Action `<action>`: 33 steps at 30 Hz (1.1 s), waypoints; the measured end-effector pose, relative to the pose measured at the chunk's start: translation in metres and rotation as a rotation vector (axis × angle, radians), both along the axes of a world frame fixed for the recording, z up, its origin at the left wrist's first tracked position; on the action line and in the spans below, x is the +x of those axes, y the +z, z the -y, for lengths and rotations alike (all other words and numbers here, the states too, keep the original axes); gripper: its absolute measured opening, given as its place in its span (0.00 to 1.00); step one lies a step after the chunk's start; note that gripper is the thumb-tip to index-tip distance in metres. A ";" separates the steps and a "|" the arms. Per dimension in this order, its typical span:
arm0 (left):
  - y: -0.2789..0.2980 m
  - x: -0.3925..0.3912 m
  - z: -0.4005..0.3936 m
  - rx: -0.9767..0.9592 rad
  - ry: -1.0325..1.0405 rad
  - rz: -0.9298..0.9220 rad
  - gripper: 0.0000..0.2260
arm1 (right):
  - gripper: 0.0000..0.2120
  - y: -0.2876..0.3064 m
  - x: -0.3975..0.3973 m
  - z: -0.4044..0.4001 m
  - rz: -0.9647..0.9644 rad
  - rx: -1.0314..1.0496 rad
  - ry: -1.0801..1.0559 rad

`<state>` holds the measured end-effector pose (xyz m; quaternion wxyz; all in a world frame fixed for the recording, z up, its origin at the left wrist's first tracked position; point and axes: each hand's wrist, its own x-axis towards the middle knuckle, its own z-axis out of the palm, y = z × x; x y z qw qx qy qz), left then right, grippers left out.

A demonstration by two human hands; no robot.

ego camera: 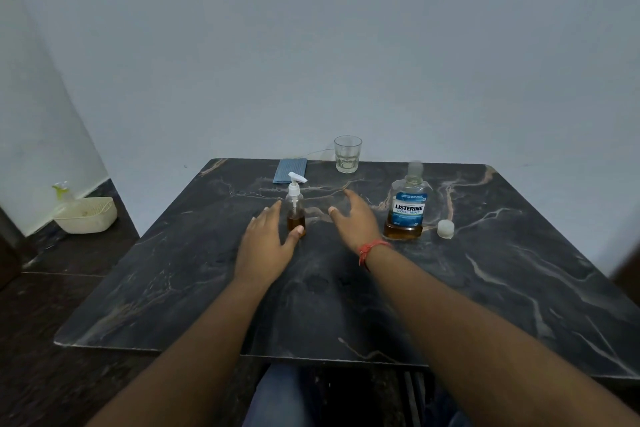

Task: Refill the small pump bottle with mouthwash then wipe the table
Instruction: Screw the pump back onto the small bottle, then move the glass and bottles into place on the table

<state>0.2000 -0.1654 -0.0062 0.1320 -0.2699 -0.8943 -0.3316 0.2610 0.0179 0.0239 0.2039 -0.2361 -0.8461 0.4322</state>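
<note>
A small clear pump bottle (295, 208) with a white pump head stands upright mid-table, amber liquid in its lower part. My left hand (266, 246) lies just left of it, fingers spread, thumb close to the bottle's base. My right hand (353, 217) hovers to the bottle's right, fingers relaxed and apart, holding nothing. The Listerine mouthwash bottle (408, 208) stands uncapped further right, with a little amber liquid at its bottom. Its white cap (445, 229) sits on the table beside it. A folded blue cloth (290, 170) lies at the table's far edge.
An empty drinking glass (347, 153) stands at the far edge of the dark marble table (173, 281). On the floor at left sits a cream plastic basket (86, 215) with a spray bottle behind it. A white wall backs the table.
</note>
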 end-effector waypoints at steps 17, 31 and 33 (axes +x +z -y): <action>-0.012 0.007 0.012 -0.485 0.062 -0.239 0.40 | 0.36 -0.005 -0.003 -0.010 0.155 0.199 0.000; -0.009 -0.087 0.021 -0.635 0.018 -0.260 0.44 | 0.44 -0.010 -0.131 -0.067 0.092 0.020 -0.217; -0.013 -0.098 0.021 -0.632 0.006 -0.257 0.44 | 0.43 -0.012 -0.155 -0.077 0.056 -0.012 -0.270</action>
